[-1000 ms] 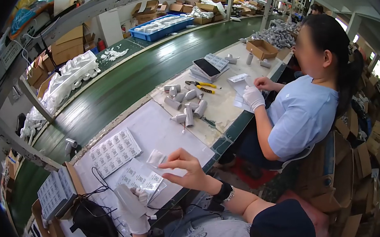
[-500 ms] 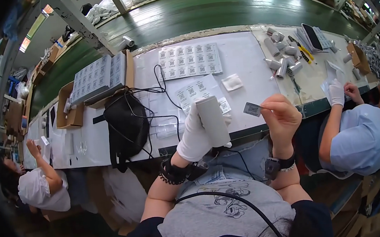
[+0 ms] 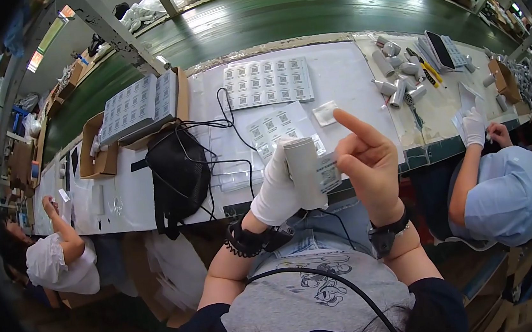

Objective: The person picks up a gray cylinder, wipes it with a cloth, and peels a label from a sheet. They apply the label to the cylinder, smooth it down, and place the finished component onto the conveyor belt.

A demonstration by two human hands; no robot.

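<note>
My left hand (image 3: 274,187), in a white glove, is wrapped round a light grey-white cylinder (image 3: 305,174) held tilted in front of me. A small silver-grey printed label (image 3: 329,176) lies against the cylinder's right side. My bare right hand (image 3: 372,172) is beside it, the index finger stretched up and away and the thumb tip at the label's edge. Its other fingers are bent and partly hidden. Just beyond the cylinder lies a partly used label sheet (image 3: 280,125), with a stack of full label sheets (image 3: 266,79) behind it.
A white folded pad (image 3: 325,113) lies near the sheets. To the left are a black bag (image 3: 180,174) with cables and a box of label sheets (image 3: 106,157). Several cylinders (image 3: 394,91) and yellow-handled pliers (image 3: 431,74) lie right. Co-workers (image 3: 504,178) sit either side; a green conveyor (image 3: 251,17) runs behind.
My right hand has brought the label left to the cylinder's side, and its index finger has lifted off and straightened. The cylinder has shifted slightly right in my left hand.
</note>
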